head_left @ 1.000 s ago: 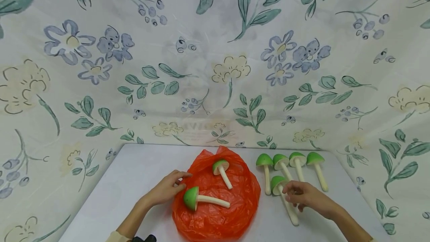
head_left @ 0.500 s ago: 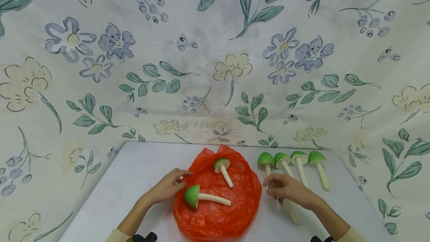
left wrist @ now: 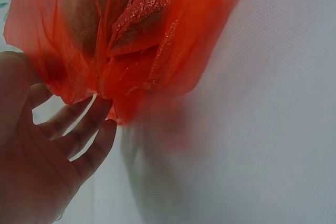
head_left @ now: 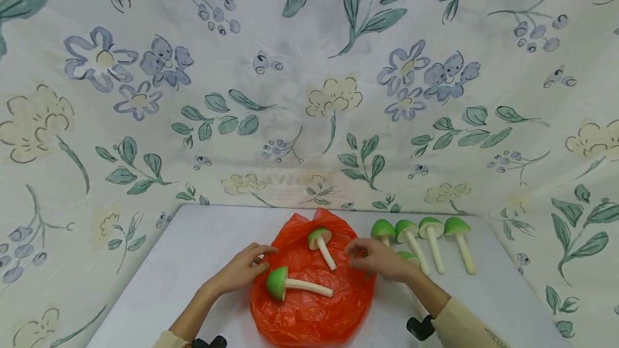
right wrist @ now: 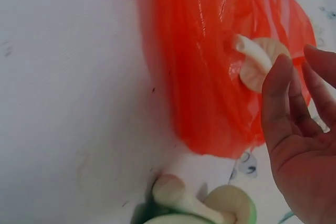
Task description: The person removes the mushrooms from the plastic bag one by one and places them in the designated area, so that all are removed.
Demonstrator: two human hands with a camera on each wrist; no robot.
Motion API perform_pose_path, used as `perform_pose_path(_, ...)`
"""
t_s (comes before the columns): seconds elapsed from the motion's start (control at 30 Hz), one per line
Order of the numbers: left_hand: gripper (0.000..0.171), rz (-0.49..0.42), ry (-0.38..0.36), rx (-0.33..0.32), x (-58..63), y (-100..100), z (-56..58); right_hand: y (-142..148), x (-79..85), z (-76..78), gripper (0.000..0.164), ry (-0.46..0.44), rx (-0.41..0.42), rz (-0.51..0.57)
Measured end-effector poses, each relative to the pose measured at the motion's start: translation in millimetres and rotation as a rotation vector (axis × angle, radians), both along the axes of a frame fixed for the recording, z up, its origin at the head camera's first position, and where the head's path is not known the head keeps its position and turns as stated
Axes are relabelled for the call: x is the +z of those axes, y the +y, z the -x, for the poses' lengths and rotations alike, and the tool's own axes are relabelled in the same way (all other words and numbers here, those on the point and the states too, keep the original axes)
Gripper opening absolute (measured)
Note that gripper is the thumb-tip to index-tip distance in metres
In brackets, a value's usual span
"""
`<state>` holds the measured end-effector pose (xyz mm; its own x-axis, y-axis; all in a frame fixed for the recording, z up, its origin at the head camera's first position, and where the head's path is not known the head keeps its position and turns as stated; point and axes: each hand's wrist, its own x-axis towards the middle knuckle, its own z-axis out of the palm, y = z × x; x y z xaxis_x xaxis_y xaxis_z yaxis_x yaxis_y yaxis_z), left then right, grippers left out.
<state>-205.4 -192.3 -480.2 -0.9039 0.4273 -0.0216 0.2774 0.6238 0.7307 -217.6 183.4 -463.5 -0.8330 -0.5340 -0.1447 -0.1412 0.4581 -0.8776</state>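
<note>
A red plastic bag (head_left: 314,316) lies spread on the table, with two green-capped toy mushrooms on it. One mushroom (head_left: 307,287) lies sideways near its left edge; the other mushroom (head_left: 323,251) sits farther back. My left hand (head_left: 238,270) is at the bag's left edge, fingers loosely extended and touching the plastic, as the left wrist view shows. Over the bag's right edge hovers my right hand (head_left: 382,259), holding nothing. Its fingers are loosely bent and spread apart, close to the back mushroom's stem (right wrist: 254,53) in the right wrist view.
Several more green-capped mushrooms (head_left: 432,230) stand in a row at the back right of the white table (head_left: 193,230). One nearer mushroom (head_left: 408,256) is partly hidden by my right arm. A flowered cloth (head_left: 290,122) hangs behind and at both sides.
My right hand has moved left from above the nearest right-hand mushroom to the bag's right edge, carrying nothing. My left hand and the mushrooms have stayed in place.
</note>
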Motion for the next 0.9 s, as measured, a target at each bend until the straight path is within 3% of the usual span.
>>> perform_pose_path(0.27,0.035,-0.004,-0.008,0.003,1.6,0,-2.8,-27,-3.0,16.2,0.029,-0.027,0.01,-0.039)
perform_pose_path(0.57,0.035,-0.005,-0.008,-0.004,-0.5,0,0.2,-44,-5.5,27.0,0.033,-0.03,-0.04,-0.101)
perform_pose_path(0.9,0.035,0.006,-0.005,0.006,0.7,3,0.0,-55,-13.0,29.6,0.034,0.006,0.05,-0.157)
